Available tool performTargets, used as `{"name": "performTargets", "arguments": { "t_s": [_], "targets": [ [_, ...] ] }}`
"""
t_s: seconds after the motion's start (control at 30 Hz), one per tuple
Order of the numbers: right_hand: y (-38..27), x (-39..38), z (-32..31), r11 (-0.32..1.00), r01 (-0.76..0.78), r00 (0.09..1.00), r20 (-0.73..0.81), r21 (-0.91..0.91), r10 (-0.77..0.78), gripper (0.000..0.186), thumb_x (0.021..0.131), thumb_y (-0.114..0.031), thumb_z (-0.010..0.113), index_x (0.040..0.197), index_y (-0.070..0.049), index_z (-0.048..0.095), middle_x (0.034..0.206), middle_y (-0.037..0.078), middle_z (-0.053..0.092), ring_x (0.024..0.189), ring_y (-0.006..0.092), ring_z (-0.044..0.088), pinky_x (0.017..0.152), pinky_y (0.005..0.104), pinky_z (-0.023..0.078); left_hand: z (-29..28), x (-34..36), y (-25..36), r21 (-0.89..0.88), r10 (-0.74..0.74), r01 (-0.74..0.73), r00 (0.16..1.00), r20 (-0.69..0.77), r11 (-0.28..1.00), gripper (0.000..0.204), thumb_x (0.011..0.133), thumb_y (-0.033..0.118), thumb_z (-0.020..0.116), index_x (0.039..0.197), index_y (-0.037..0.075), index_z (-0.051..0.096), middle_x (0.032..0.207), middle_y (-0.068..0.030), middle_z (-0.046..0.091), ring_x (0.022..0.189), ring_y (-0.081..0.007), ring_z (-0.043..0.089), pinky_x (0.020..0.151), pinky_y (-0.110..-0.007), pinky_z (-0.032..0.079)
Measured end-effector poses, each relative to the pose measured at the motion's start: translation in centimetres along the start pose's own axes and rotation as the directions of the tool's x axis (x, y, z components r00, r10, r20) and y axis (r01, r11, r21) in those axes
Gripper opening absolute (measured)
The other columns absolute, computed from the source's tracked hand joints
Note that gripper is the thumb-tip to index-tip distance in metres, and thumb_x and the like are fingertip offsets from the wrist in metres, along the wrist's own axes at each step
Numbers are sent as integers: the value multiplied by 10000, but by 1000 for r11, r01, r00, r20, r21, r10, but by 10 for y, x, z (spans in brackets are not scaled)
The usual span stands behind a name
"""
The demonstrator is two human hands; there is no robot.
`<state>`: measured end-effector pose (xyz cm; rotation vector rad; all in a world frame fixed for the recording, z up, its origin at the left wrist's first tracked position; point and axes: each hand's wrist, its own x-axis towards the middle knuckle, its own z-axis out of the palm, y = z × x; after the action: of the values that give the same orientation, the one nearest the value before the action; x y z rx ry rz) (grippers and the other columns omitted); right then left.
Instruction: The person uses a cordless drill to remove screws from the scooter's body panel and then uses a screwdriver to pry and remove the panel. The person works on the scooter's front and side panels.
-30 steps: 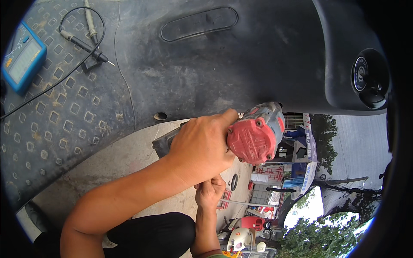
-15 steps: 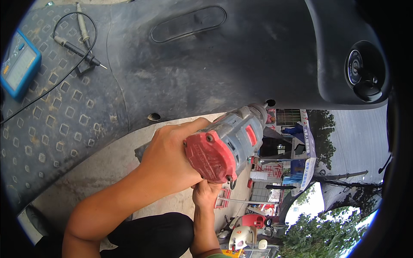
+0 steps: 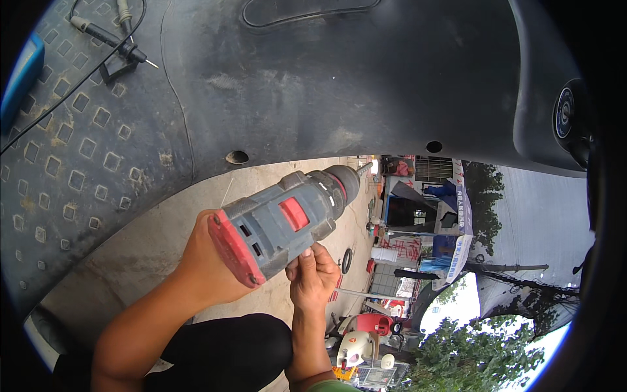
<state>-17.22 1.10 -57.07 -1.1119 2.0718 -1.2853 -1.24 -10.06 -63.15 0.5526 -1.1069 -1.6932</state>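
Observation:
My left hand (image 3: 204, 261) is wrapped round the grip of a grey and red cordless drill (image 3: 271, 228), whose rear end covers most of the fingers. The drill tilts up to the right, with its bit (image 3: 364, 169) below a black scooter panel (image 3: 385, 85) and apart from it. My right hand (image 3: 315, 277) is closed, thumb and fingers pressed together against the drill's near side; I cannot make out what, if anything, they pinch. Along the panel's lower edge are a dark round hole (image 3: 434, 146) and another hole (image 3: 237, 157).
Black test probes (image 3: 108, 38) with their cable lie on the diamond-patterned footboard (image 3: 78, 130). At the far left edge a blue meter (image 3: 23, 75) is partly cut off. A key lock (image 3: 567, 112) sits at the right. Beyond, turned sideways, stand parked scooters (image 3: 358, 346) and a stall.
The drill has come away from the panel's right hole and swung down and left. My right hand has shifted from behind the drill to its near side. The view has shifted slightly.

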Motion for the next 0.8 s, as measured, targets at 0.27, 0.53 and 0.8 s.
{"name": "performTargets", "arguments": {
  "t_s": [0.27,0.53,0.8],
  "targets": [
    [-4,-2,6,1000,-8,1000,6,2,8,220,1004,-110,575,1096,74,651,677,65,599,541,96,512,508,224,416,-9,-27,-31,-54,66,-60,991,112,997,348,700,69,769,1024,8,658,872,-59,703,741,-147,695,658,-273,537],
    [-1,0,3,1000,27,1000,-14,-10,-27,205,1002,-103,578,1074,75,649,693,78,618,545,103,524,516,236,432,2,-25,-31,-36,116,-113,988,102,993,325,693,82,777,978,-8,650,792,-67,647,648,-167,650,599,-281,511],
    [-2,0,2,995,92,995,-48,29,-91,200,1005,-102,573,1067,71,652,703,72,621,558,100,525,521,230,426,15,-3,-10,-74,208,-206,978,26,976,346,673,99,789,965,-15,642,816,-77,640,652,-202,655,592,-282,508]
  ]
}}
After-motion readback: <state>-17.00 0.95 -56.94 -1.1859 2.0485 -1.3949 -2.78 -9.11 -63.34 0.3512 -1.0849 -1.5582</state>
